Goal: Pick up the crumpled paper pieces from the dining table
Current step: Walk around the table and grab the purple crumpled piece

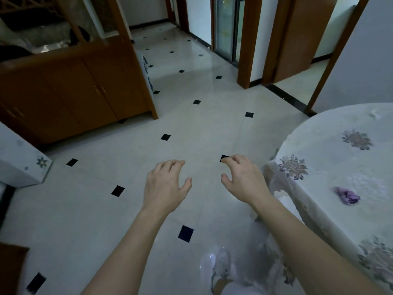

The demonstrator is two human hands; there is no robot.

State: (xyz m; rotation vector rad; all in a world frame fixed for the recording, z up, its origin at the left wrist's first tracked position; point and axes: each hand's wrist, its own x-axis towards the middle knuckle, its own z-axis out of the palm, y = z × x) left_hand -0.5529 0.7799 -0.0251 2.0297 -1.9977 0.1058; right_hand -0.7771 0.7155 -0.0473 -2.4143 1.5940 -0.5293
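We hold our left hand (164, 184) and right hand (242, 179) out over the tiled floor (127, 158), both empty with fingers loosely spread and curled, while the one crumpled paper (347, 195) we can see (a purple wad) lies well off to the right on the desk (331, 145), on its flowered cloth. Reaching sideways from here, we risk catching the loose cloth and dragging it, or nudging the light wad away. Other pieces may lie beyond the frame and get missed.
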